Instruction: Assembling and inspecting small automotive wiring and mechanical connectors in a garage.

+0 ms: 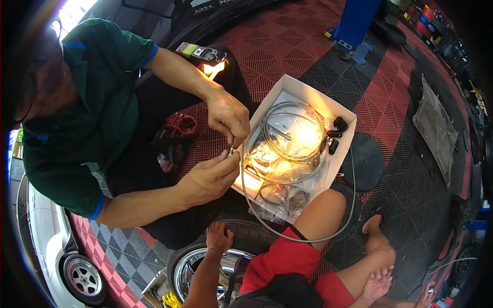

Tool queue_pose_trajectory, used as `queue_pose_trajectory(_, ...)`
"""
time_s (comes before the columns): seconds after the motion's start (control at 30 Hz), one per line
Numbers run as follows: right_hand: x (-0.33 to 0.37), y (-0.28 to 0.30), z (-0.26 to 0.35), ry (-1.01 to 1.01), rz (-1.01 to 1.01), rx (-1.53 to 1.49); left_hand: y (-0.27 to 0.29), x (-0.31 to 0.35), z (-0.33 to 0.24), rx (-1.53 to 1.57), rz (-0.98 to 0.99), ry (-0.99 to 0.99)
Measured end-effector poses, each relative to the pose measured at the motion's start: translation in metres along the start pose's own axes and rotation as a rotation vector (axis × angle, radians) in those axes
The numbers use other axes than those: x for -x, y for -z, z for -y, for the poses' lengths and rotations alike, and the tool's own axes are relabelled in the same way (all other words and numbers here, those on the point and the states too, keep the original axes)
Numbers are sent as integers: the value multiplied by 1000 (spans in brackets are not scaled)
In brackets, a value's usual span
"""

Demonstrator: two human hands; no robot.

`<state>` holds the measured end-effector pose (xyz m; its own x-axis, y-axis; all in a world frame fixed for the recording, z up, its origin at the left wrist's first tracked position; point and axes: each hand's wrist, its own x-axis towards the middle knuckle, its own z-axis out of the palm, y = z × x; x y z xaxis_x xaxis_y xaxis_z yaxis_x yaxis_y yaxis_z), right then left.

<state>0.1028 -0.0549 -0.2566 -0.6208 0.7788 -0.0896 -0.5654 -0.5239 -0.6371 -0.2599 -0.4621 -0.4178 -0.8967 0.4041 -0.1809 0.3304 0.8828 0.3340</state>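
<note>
My left hand (219, 237) rests with fingers stretched on the black tyre (249, 228) of a chrome-rimmed wheel lying near me. Close to my right knee, my right hand (379, 282) lies palm up, fingers apart, holding nothing. In front of me at the left, a co-worker in a green shirt pinches a small metal fitting (231, 152) between both hands. A grey hose (287, 237) loops from there past my knee. More of it lies as a coil (267, 126) in a white cardboard box (345, 141), over clear plastic bags and beside black fittings (334, 134).
A lit work lamp (197, 52) sits on the co-worker's leg, and a red parts holder (181, 123) stands below. Another person's hand (426, 296) holds a thin cable at lower right. Round black pads (362, 161), a blue post (357, 23) and a flat panel (434, 133) stand farther off.
</note>
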Motion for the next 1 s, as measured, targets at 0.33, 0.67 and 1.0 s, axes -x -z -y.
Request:
queue_pose_trajectory(0.33,1,-1,-1,10,-20,-3,2,-2,0,4,-1,-10)
queue_pose_trajectory(0.67,3,5,4,14,-16,5,-3,1,-4,-9,9,-2)
queue_pose_trajectory(1.0,7,-4,-14,-9,1,-41,13,6,14,-12,-5,22)
